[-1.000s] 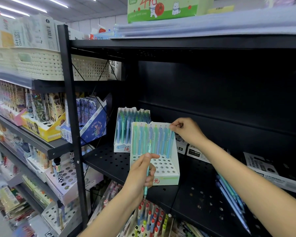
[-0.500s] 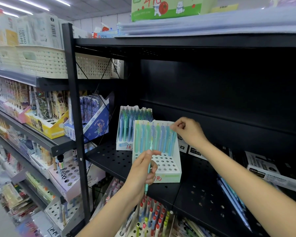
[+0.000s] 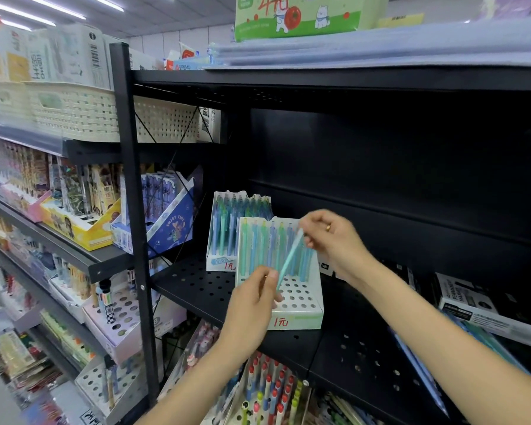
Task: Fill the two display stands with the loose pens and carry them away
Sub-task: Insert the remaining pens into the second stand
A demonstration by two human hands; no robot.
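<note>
Two white display stands sit on the black perforated shelf. The front stand has a back row of blue and green pens and several bare holes below. The rear stand is packed with pens. A teal pen slants over the front stand. My left hand pinches its lower end and my right hand pinches its upper end. Loose blue pens lie on the shelf at the right, partly behind my right forearm.
A black upright post stands left of the stands. Dark boxes lie at the shelf's right. Below are stands of red-capped pens. Left shelves hold boxed stationery and woven baskets.
My right hand left the front stand's top corner and took the pen's upper end. The pen tilted from upright to slanted, its lower end nearer the stand's holes.
</note>
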